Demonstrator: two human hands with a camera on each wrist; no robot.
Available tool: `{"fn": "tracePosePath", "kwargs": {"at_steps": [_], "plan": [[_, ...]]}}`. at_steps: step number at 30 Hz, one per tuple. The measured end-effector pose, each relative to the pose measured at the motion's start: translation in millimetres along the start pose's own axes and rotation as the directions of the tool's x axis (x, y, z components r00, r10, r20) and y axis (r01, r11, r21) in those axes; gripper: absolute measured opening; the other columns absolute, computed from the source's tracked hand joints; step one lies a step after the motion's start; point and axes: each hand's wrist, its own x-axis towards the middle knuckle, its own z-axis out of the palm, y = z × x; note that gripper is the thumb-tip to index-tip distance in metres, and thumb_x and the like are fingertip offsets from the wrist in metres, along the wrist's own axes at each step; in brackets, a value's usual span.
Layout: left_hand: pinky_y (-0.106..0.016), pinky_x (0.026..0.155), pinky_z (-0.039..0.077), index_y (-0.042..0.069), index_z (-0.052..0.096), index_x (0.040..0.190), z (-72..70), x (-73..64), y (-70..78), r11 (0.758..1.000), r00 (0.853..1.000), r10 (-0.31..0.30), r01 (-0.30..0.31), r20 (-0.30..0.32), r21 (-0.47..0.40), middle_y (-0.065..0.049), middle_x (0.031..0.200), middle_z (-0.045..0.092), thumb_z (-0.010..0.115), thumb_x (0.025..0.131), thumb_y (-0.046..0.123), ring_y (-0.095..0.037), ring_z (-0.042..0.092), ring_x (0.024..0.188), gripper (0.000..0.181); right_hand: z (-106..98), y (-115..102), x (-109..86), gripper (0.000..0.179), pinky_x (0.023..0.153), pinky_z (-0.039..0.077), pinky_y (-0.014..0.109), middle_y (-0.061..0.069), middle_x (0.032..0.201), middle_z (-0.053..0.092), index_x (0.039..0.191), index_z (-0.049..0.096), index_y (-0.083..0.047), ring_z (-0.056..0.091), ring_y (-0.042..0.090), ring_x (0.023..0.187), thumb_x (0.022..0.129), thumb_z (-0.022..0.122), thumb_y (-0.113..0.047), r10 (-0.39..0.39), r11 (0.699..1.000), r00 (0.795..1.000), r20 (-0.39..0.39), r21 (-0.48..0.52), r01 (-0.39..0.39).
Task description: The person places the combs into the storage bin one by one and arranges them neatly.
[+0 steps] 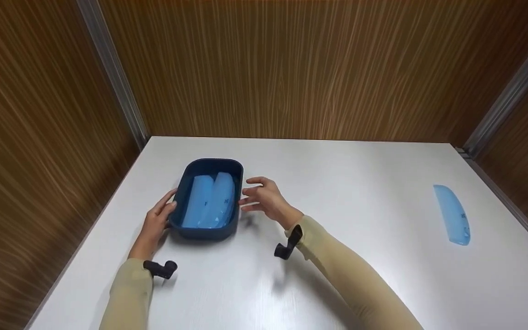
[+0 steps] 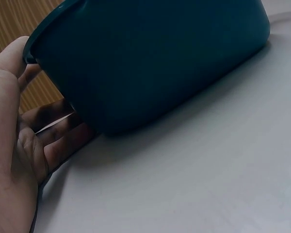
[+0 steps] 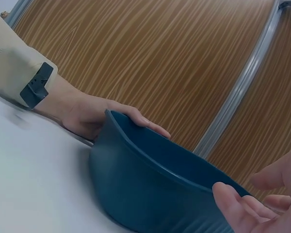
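Note:
A dark blue plastic bin (image 1: 206, 234) with rounded corners stands on the white table. Inside it, two light blue long packs (image 1: 198, 201) lie side by side, each with a small dark mark. My left hand (image 1: 155, 224) rests against the bin's left side; in the left wrist view its thumb touches the rim and its fingers reach along the wall near the base. My right hand (image 1: 266, 199) is beside the bin's right wall with fingers loosely bent and spread, holding nothing. In the right wrist view its fingertips (image 3: 223, 189) overlap the bin's rim.
Far to the right on the white table (image 1: 337, 183) lies another light blue pack (image 1: 452, 214), curved along one edge. Wood-grain panels (image 1: 291, 68) rise behind the table and at both sides, with metal strips at the corners.

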Motion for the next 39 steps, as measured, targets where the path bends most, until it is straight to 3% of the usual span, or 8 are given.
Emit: {"fn": "tracePosePath", "kwargs": {"at_steps": [6,13,17,24,32,39], "plan": [[-0.042,0.088,0.031,0.040,0.039,0.125,0.8,1.4,2.3,1.000,1.000,0.002,-0.002,-0.006,0.001,-0.004,0.130,0.037,0.049,0.083,0.043,-0.021,0.038,0.113,0.043,-8.9,3.0,-1.5,0.040,0.064,0.047,0.042,0.029,0.114,0.044,0.114,0.042,-0.006,0.060,0.033,0.077,0.077,0.057,-0.001,-0.020,0.999,1.000,0.012,0.031,0.020],[-0.039,0.085,0.033,0.039,0.039,0.126,2.2,4.1,1.4,1.000,1.000,0.000,0.000,0.000,0.014,-0.003,0.130,0.037,0.048,0.084,0.041,-0.020,0.038,0.113,0.042,-22.2,8.3,-6.4,0.040,0.064,0.046,0.043,0.022,0.102,0.052,0.114,0.042,-0.006,0.060,0.032,0.075,0.077,0.057,-0.001,-0.021,0.999,1.000,0.006,0.032,0.021],[-0.036,0.081,0.038,0.037,0.038,0.126,2.4,5.1,1.8,1.000,1.000,0.009,-0.009,-0.003,0.023,-0.006,0.127,0.041,0.049,0.084,0.042,-0.021,0.042,0.109,0.044,-31.4,9.6,-8.9,0.040,0.064,0.046,0.043,0.027,0.111,0.046,0.116,0.040,-0.005,0.060,0.032,0.076,0.079,0.055,-0.002,-0.022,0.999,1.000,0.009,0.024,0.022],[-0.038,0.084,0.035,0.036,0.036,0.128,2.1,7.4,2.4,0.999,1.000,0.024,-0.024,0.013,0.021,-0.005,0.130,0.038,0.048,0.084,0.042,-0.022,0.039,0.112,0.046,-45.9,9.8,-15.2,0.045,0.066,0.046,0.043,0.028,0.117,0.042,0.121,0.036,-0.003,0.059,0.033,0.080,0.079,0.054,-0.001,-0.024,0.999,1.000,0.010,0.024,0.023],[-0.040,0.084,0.036,0.035,0.037,0.128,1.2,7.1,0.5,1.000,1.000,0.022,-0.022,0.007,0.006,-0.005,0.130,0.037,0.049,0.083,0.042,-0.023,0.040,0.111,0.047,-61.5,14.1,-21.9,0.040,0.066,0.046,0.043,0.029,0.116,0.041,0.116,0.040,-0.005,0.059,0.032,0.079,0.079,0.054,0.000,-0.036,0.999,0.999,-0.004,0.036,0.037],[-0.042,0.087,0.031,0.038,0.037,0.127,1.2,7.9,0.0,1.000,1.000,0.008,-0.008,0.016,0.018,-0.001,0.136,0.029,0.048,0.084,0.041,-0.023,0.034,0.116,0.044,-76.4,15.0,-29.2,0.042,0.067,0.046,0.043,0.030,0.117,0.040,0.118,0.039,-0.003,0.059,0.032,0.079,0.079,0.054,-0.001,-0.042,0.998,0.999,-0.019,0.046,0.042]]}}
